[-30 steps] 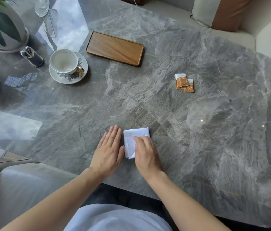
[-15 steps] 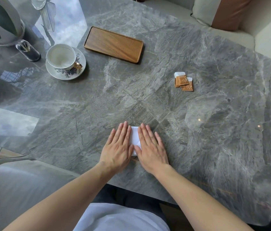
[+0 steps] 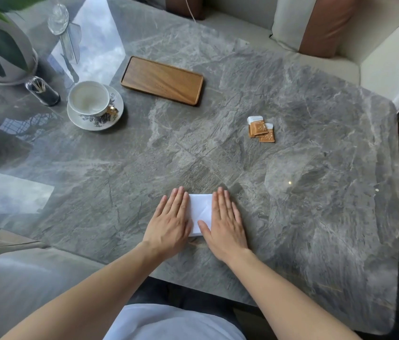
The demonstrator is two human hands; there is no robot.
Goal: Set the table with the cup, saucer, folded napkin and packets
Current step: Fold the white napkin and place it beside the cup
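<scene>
A white folded napkin (image 3: pixel 201 211) lies flat near the front edge of the grey marble table (image 3: pixel 316 204). My left hand (image 3: pixel 171 220) rests palm down on its left side, and my right hand (image 3: pixel 225 222) lies flat on its right side, fingers stretched out. A strip of the napkin shows between them. A white cup (image 3: pixel 89 99) with a gold handle stands on a floral saucer (image 3: pixel 117 119) at the far left. Two brown and white packets (image 3: pixel 259 130) lie overlapping at the right middle of the table.
A wooden tray (image 3: pixel 163 79) lies at the far middle. A dark toothpick holder (image 3: pixel 42 90), a plant pot (image 3: pixel 4 57) and a clear glass stand (image 3: pixel 67 33) crowd the far left corner. A cream sofa with cushions (image 3: pixel 316 25) runs behind the table.
My right hand went from pinching the napkin's edge to lying flat on it. Both hands then slid apart sideways, so more of the napkin shows between them.
</scene>
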